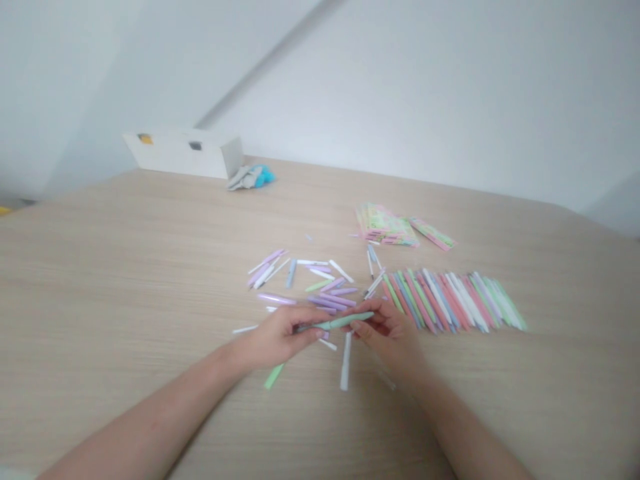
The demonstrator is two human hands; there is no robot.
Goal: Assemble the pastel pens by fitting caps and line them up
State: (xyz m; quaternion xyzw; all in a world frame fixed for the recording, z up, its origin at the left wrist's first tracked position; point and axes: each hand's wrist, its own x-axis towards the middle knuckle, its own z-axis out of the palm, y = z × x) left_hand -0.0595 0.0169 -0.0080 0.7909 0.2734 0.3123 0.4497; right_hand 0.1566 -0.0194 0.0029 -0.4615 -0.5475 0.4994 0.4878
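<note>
Both my hands grip one pale green pen (pixel 345 321), held level above the table. My left hand (pixel 280 335) pinches its left end, and my right hand (pixel 387 333) closes round its right part with the pointed end showing. Loose purple pen parts (pixel 333 301), white sticks and caps lie scattered beneath and beyond my hands. A light green piece (pixel 274 377) rests below my left wrist, and a whitish tube (pixel 345 363) lies between my hands. Right of my right hand, many pens (pixel 450 300) in pink, green, white and blue lie side by side in a row.
Behind the pens is a stack of pink and green printed packets (pixel 385 225), with one packet (pixel 433 233) apart. A white box (pixel 180 155) stands at the back left, beside a crumpled grey and blue item (pixel 253 177). A white wall borders the wooden table (pixel 100 287).
</note>
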